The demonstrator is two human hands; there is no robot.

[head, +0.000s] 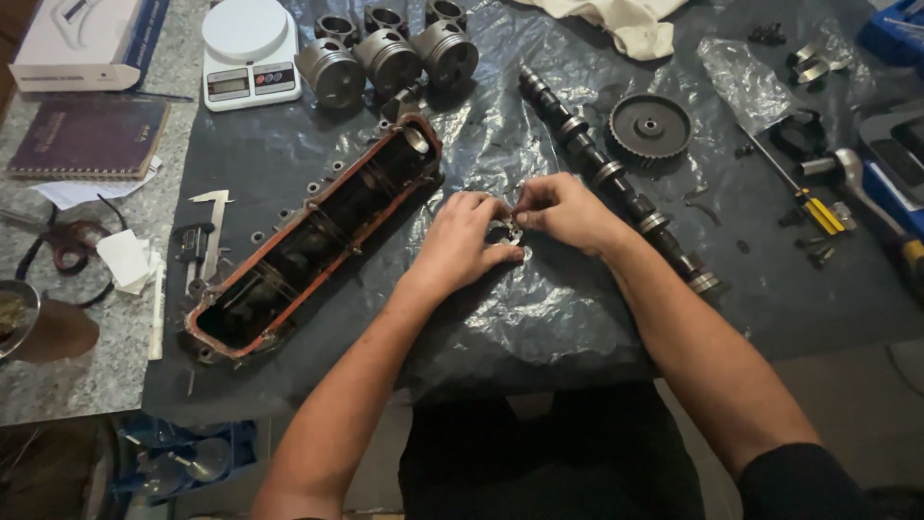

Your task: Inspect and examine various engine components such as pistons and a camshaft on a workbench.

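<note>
My left hand point(464, 241) and my right hand point(563, 210) meet over the black plastic sheet point(539, 318), fingertips together on a small metal part point(510, 229). The part is mostly hidden by my fingers. Just left of my left hand lies a long engine housing with a red rim point(318, 236), lying diagonally. A camshaft point(616, 178) runs diagonally behind my right hand.
Three pistons point(385, 58) stand at the back beside a white digital scale point(248, 53). A toothed pulley point(650, 127), a screwdriver point(804, 197) and a ratchet point(861, 183) lie to the right. A caliper point(207, 236), a notebook point(89, 140) and a box point(87, 39) are on the left.
</note>
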